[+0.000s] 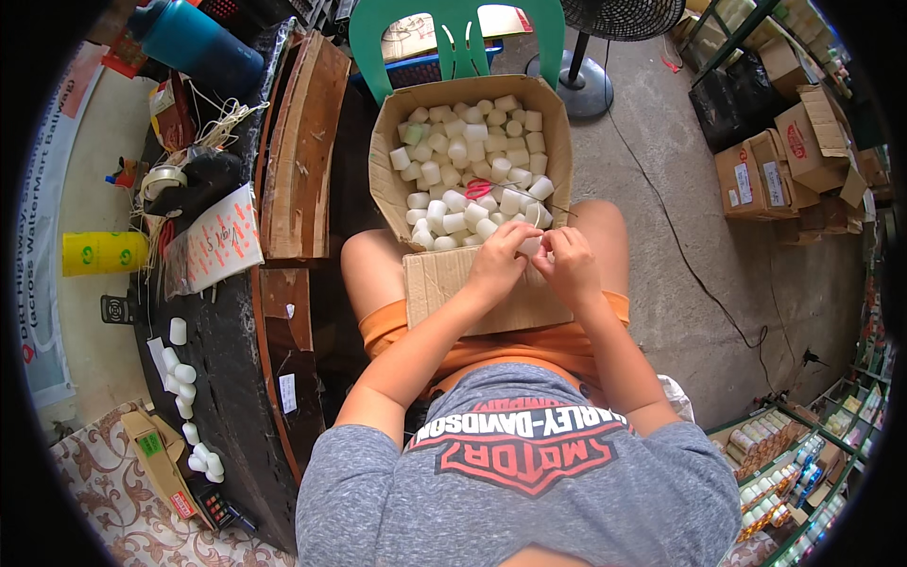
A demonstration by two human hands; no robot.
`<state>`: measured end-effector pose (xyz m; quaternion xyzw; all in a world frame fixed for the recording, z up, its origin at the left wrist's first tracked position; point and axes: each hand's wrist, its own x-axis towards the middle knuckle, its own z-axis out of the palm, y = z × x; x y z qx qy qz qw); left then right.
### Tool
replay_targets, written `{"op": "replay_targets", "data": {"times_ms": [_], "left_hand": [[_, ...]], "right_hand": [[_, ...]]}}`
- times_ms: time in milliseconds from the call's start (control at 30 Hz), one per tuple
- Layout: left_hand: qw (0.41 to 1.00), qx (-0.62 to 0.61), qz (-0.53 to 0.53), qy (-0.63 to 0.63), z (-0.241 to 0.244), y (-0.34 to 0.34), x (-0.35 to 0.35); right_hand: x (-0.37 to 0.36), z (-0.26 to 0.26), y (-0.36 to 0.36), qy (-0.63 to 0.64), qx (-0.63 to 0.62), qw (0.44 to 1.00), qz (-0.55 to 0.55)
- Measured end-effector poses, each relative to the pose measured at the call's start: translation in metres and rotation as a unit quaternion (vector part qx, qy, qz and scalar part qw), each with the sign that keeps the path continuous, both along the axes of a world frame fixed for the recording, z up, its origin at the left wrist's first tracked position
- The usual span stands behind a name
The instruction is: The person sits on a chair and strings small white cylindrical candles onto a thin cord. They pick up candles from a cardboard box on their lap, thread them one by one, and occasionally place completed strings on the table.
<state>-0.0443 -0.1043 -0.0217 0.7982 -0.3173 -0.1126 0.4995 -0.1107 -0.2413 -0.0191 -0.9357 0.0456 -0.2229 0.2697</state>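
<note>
My left hand (498, 261) and my right hand (569, 264) meet over the near edge of an open cardboard box (386, 212). Between their pinched fingertips is a small white piece (530, 245), mostly covered by the fingers. A thin white strand (537, 215) loops up just beyond the left fingertips. Short white cylinders (457, 147), whose material I cannot tell, fill the box. Scissors with pink handles (478, 188) lie on top of them, and a thin dark rod (560, 206) sticks out toward the right wall. The box's cardboard flap (443, 287) rests across my lap under my wrists.
A green plastic chair (368, 49) stands behind the box, beside a standing fan (577, 85). Left, a black-topped table (234, 383) holds a blue bottle (202, 46), tape (161, 183) and several white cylinders (186, 373). A cable (666, 212) crosses the floor toward cartons (758, 177) and shelving.
</note>
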Motion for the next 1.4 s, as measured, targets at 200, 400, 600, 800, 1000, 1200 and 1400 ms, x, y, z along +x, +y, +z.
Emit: {"op": "replay_targets", "data": {"times_ms": [200,400,600,800,1000,1200,1400], "left_hand": [[0.999,-0.017,0.021,0.030,-0.0051,0.0049,0.0056],[1.000,-0.001,0.016,0.026,-0.0025,0.0052,0.0059],[1.000,0.006,0.014,0.004,-0.0007,0.0030,0.0041],[1.000,0.017,0.003,0.006,0.0020,0.0012,0.0018],[1.000,0.020,-0.005,-0.003,0.0003,0.0014,0.0017],[1.000,0.015,-0.009,-0.022,0.0013,0.0016,0.0017],[1.000,-0.004,0.010,-0.010,-0.0049,0.0050,0.0040]], "right_hand": [[-0.0023,0.0041,-0.0056,0.036,0.090,0.995,-0.011],[-0.0006,-0.0007,-0.0033,-0.003,0.074,0.997,0.035],[-0.0002,-0.0049,-0.0013,-0.020,0.029,0.999,0.028],[0.0022,-0.0043,0.0008,-0.027,-0.022,0.999,0.024],[0.0034,-0.0019,0.0003,-0.006,-0.044,0.998,0.041],[0.0019,0.0004,-0.0032,-0.010,-0.037,0.999,0.038],[-0.0026,0.0048,-0.0059,-0.007,0.040,0.999,0.017]]}}
